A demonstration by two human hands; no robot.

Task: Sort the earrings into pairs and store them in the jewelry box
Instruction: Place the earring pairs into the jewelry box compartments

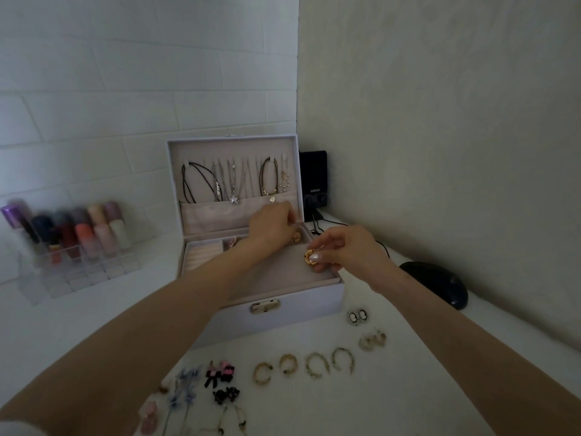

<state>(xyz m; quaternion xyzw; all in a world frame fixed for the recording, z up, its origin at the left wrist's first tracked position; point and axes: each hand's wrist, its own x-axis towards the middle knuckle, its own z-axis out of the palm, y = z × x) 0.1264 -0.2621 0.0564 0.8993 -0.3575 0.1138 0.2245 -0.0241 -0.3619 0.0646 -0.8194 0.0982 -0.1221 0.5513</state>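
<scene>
In the head view, the right hand (349, 250) pinches a gold earring (309, 257) over the open box (308, 302), the left hand (272, 229) curls over a rear compartment beside a second earring (296, 236), its grip impossible to tell, and hoops (301, 365) lie on the table (408, 388).

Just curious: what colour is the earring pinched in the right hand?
The earring is gold, shown in the head view.
</scene>
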